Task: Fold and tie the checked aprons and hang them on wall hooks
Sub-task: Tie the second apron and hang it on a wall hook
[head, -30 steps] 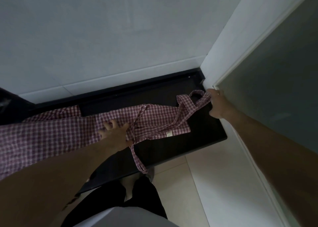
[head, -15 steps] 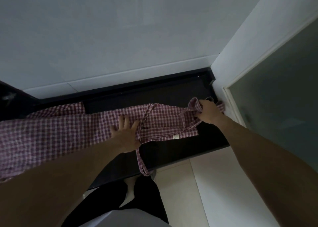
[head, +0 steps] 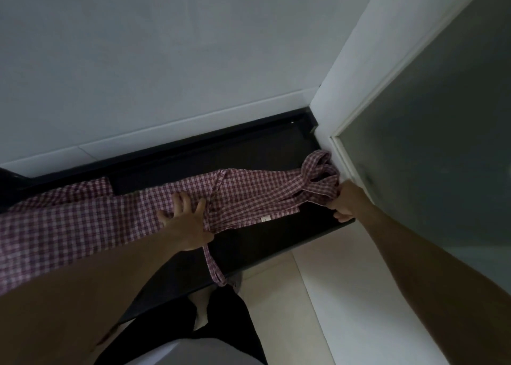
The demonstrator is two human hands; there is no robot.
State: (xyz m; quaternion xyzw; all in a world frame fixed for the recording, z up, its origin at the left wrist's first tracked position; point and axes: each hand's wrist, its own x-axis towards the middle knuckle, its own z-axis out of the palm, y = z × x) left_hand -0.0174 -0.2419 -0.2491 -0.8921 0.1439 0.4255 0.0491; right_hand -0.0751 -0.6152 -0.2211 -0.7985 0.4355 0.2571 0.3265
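On the dark counter (head: pixel 276 243) my left hand (head: pixel 186 223) lies flat on the checked apron (head: pixel 249 196); my right hand (head: pixel 344 200) has drawn the neck strap (head: pixel 318 168) back, gripping it bunched, starting the fold.

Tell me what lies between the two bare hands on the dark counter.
In the head view, only the red-and-white checked apron spans from the flat left hand to the right hand gripping its bunched straps.

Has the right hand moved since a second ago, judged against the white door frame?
Yes. The right hand, gripping the apron's neck loop, has drawn back from the door frame toward the counter's front edge, bunching the loop.
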